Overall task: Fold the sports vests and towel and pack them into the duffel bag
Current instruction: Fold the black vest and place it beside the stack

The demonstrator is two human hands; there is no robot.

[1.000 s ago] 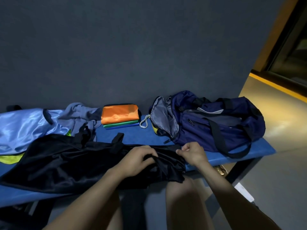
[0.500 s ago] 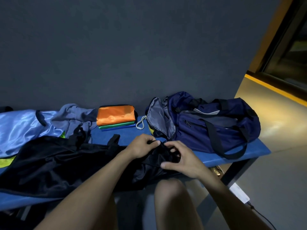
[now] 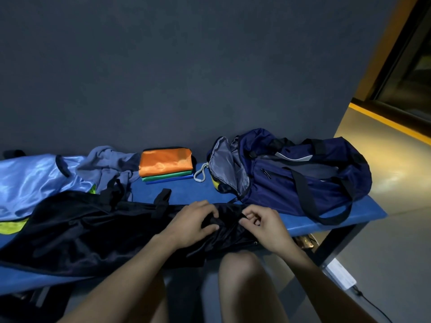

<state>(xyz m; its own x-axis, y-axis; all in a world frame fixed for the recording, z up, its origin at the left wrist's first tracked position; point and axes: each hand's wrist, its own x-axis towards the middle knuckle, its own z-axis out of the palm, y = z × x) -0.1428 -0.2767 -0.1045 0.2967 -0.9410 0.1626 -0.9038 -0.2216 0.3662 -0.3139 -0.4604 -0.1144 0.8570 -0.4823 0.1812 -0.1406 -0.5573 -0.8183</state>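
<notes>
You are facing a long blue padded bench (image 3: 186,194) that runs left to right across the scene. Its black metal leg (image 3: 335,243) stands at the near right end. Behind the bench rises a plain dark grey wall (image 3: 186,66), filling the far side of the view. To the right lies a smooth grey-beige floor (image 3: 396,241), brightly lit in one patch. A yellow painted strip (image 3: 384,120) runs along the far right edge of that floor, beneath a dark-framed glass door (image 3: 410,66). On the floor near the bench leg lies a white rectangular box (image 3: 340,275) with a thin black cable (image 3: 373,306) leading from it toward the near right corner.
</notes>
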